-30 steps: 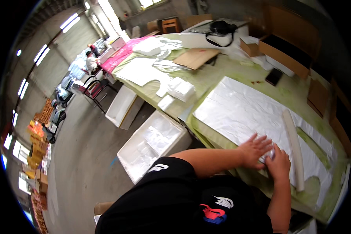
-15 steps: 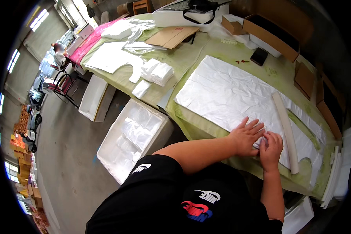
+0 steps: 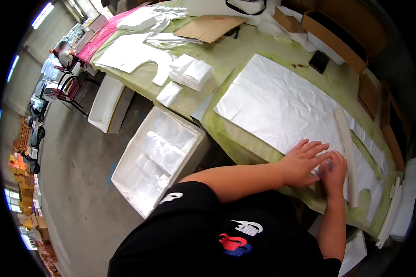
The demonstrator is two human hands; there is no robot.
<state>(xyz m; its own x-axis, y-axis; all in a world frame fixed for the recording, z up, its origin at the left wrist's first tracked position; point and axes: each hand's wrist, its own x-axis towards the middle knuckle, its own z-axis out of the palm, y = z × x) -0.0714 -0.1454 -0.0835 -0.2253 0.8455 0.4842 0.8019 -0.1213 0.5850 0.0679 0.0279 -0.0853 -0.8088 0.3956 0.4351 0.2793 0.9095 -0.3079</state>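
Observation:
A flat stack of thin white plastic sheets or bags (image 3: 272,106), wrinkled on top, lies on the green-covered table. Over its near edge my left hand (image 3: 305,164) rests with fingers stretched out and apart. Just to its right, my right hand (image 3: 333,173) has curled fingers and almost meets the left fingertips. Something thin and shiny shows between the two hands; I cannot make out what it is. A long pale strip (image 3: 346,157) lies across the stack, right of my right hand.
Left of the stack are small folded white bundles (image 3: 196,74), white sheets (image 3: 125,55) and cardboard (image 3: 210,27). A white foam box (image 3: 134,196) with clear plastic packs stands below the table edge. Farther back are a phone (image 3: 318,62) and open cartons (image 3: 335,39). A person (image 3: 64,55) sits far left.
The view has shifted slightly. My left fingers have slid toward the right hand, and the gap between the hands has narrowed. The right hand has curled more.

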